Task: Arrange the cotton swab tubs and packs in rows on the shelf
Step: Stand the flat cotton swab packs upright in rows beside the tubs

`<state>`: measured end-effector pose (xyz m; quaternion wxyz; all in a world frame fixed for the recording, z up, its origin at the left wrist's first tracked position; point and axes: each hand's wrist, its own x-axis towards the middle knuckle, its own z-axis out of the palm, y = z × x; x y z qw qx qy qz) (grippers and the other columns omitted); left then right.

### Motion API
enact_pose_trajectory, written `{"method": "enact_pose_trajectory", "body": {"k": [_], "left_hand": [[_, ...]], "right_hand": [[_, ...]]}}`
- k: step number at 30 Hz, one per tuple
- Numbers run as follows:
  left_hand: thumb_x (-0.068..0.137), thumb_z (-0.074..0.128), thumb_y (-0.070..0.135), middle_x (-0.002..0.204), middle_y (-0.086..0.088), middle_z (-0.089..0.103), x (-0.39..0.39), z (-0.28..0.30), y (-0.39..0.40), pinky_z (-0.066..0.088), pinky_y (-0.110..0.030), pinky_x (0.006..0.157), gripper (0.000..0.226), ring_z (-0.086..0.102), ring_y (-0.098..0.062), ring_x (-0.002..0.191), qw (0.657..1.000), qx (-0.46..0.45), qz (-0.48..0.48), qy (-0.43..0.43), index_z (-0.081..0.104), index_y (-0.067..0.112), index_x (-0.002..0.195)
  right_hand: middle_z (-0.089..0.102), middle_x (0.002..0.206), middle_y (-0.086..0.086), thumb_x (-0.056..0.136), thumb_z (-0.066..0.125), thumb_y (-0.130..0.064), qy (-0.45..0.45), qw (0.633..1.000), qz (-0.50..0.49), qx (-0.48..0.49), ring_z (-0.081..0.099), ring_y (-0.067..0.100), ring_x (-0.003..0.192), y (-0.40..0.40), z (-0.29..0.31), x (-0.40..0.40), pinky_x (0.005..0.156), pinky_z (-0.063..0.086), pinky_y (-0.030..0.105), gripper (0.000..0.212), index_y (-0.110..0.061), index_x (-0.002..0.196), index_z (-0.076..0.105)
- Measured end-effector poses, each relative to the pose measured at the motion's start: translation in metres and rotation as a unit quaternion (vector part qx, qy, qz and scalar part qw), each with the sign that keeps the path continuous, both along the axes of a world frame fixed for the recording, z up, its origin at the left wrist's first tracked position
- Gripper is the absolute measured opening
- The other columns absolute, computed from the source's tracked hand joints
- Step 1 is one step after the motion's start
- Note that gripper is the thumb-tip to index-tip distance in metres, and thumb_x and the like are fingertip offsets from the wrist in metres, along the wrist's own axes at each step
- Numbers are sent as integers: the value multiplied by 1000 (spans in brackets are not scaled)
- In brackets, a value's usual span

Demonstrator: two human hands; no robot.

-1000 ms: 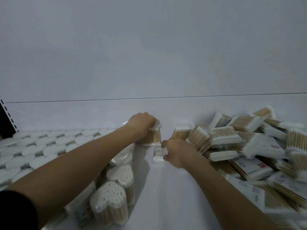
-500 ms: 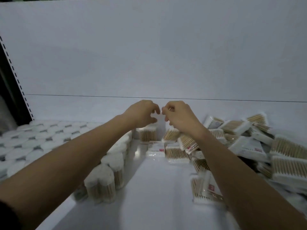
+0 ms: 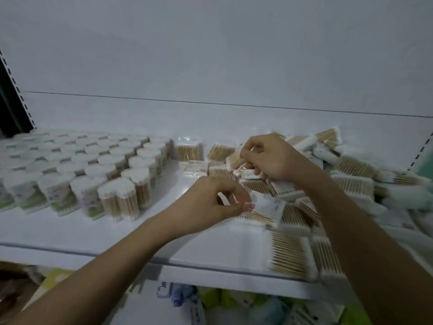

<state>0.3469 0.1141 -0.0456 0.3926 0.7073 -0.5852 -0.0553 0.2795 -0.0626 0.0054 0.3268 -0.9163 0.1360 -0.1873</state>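
Several clear cotton swab tubs [image 3: 117,195] stand in tidy rows on the left of the white shelf [image 3: 77,233]. One swab pack [image 3: 189,151] stands upright by the back wall beside them. A loose heap of flat swab packs [image 3: 351,179] covers the shelf's right side. My left hand [image 3: 210,205] pinches the corner of a flat pack [image 3: 267,207] near the heap's front. My right hand [image 3: 274,158] is curled over packs at the heap's back left, pinching one pack [image 3: 236,159].
The shelf's front edge [image 3: 210,268] runs across the lower view, and packaged goods [image 3: 187,301] lie on the level below. A dark perforated upright [image 3: 11,102] stands at the far left. A white back wall closes the shelf.
The view has pulled back and down, showing the shelf edge. Both hands came off the back row: the left dropped forward onto a flat pack, the right moved right into the heap.
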Motion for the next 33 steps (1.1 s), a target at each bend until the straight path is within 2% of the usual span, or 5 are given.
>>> {"method": "enact_pose_trajectory", "body": {"k": [7,15,21,27,33], "left_hand": [[76,80,40,117,4,65,-35,-44,-8,44,-26,97,44,55,-9,113,982,0,-164,-94,70,18,113],[86,71,28,108,-2,70,-53,-75,2,50,-34,82,25,60,-17,99,966,-142,-103,-192,75,13,106],[89,69,11,117,-9,68,-55,-69,30,48,-33,100,19,60,-25,114,914,-340,-20,-219,73,3,105],[83,76,6,114,-10,68,-45,-56,47,47,-32,99,19,61,-29,109,893,-374,54,-242,74,3,101],[85,75,14,112,-8,67,-32,-54,53,47,-31,94,18,59,-27,106,902,-337,72,-260,73,6,101]], "right_hand": [[68,76,-2,96,59,-22,-31,996,-81,13,64,11,62,19,-38,-75,54,53,24,10,-18,90,67],[65,83,1,96,54,-10,-171,960,-213,62,66,24,70,58,-51,-118,69,58,47,16,-22,94,65],[62,101,-7,98,55,-26,-206,931,-283,102,60,7,87,87,-63,-141,78,57,43,7,-24,104,59],[75,98,5,96,62,-31,-184,872,-135,433,73,26,90,116,-54,-135,65,57,32,25,-13,112,63],[68,87,10,89,71,-11,-217,875,-94,422,69,15,73,110,-56,-114,71,58,30,21,1,105,66]]}}
